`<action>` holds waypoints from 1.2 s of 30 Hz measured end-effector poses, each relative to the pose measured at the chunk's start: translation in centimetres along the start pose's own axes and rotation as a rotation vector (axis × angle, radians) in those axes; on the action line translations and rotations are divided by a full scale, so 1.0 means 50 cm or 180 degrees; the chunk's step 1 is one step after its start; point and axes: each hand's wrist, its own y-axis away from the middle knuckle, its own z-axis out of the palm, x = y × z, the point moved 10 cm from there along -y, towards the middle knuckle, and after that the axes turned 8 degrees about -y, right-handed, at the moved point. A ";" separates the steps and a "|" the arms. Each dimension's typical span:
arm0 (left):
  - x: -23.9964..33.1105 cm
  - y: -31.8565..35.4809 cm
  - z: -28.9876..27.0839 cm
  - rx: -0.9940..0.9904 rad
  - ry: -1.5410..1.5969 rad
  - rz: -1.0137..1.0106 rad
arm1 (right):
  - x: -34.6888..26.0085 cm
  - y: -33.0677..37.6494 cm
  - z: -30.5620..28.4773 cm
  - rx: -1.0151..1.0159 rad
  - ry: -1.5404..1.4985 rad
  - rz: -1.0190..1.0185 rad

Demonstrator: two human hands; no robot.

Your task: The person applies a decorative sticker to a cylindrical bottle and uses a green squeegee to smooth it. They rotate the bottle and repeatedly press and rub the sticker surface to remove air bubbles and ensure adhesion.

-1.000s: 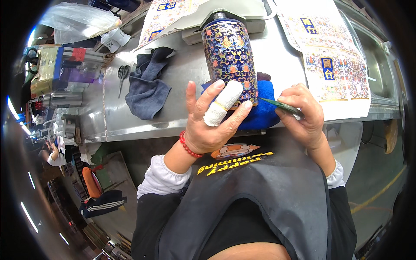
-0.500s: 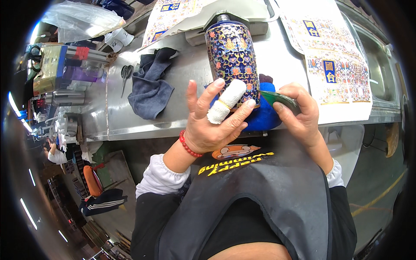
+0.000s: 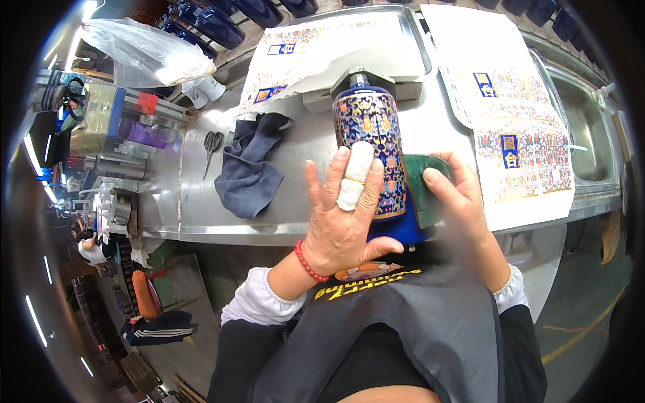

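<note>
A dark blue bottle covered in a colourful floral pattern lies tilted, its neck toward a support block and its base on a bright blue pad. My left hand rests flat on the bottle's lower left side, fingers spread and thumb stretched out. White wrapping held by a yellow band covers one of its fingers. Pinched in my right hand is a flat green scraper, its edge close against the bottle's right side; whether it touches I cannot tell.
Left of the bottle lie a crumpled grey cloth and black scissors on the steel worktop. Printed sheets cover the right, with a sink beyond. Several blue bottles stand at the back.
The scraper has turned from nearly edge-on to show its broad face. My left thumb has spread away from the other fingers. The whole view has shifted, so the worktop sits lower.
</note>
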 end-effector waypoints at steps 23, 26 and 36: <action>-0.057 -0.086 -0.007 -0.0092 0.0084 -0.0221 | -0.047 -0.028 0.102 -0.0865 0.2726 -0.1487; -0.060 -0.087 -0.001 -0.0142 0.0323 -0.0218 | -0.044 -0.029 0.102 -0.0914 0.2659 -0.1411; -0.090 -0.103 0.016 0.0084 0.0812 -0.0476 | -0.047 -0.028 0.104 -0.0957 0.2786 -0.1610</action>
